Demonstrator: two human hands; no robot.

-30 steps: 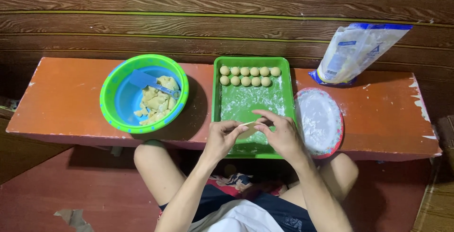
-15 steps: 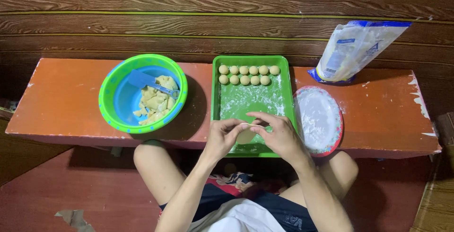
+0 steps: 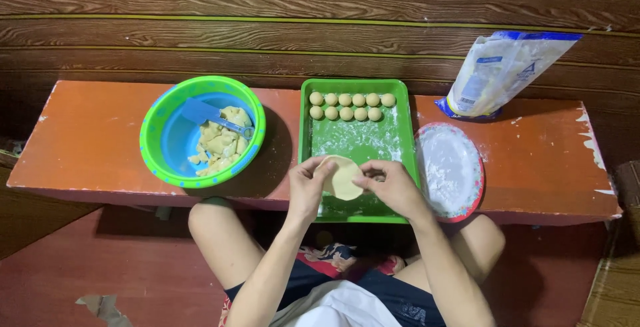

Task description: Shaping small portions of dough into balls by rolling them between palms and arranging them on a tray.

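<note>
Pale dough, pressed into a flat round disc (image 3: 341, 177), sits pinched between both hands. The left hand (image 3: 308, 186) has thumb and fingertips closed on the disc's left edge; the right hand (image 3: 389, 184) closes on its right edge, fingers curled over the rim. Both grips are narrow — only the thin sheet lies between the pads. The disc faces up toward the camera, lifted just above the near end of the green tray (image 3: 404, 167), and neither hand is clearly the nearer: it lies midway, its flat face roughly level, with no long axis to speak of.

Just beyond the grip the tray floor is dusted white with flour. Further out, at the tray's far end, two rows of small dough balls (image 3: 352, 106) lie side by side, touching or nearly so. Right of the right hand, just beside the tray, is a round plate (image 3: 450, 170) covered in flour, with a patterned rim. Beyond the plate, a half-full plastic bag (image 3: 501, 74) leans against the wooden wall. Left of the left hand, well apart from the tray, a green-and-blue bowl (image 3: 155, 142) holds yellowish filling (image 3: 220, 143) and a blue spoon (image 3: 207, 115). All rest on a worn orange bench (image 3: 87, 140) — the person's knees show beneath.
</note>
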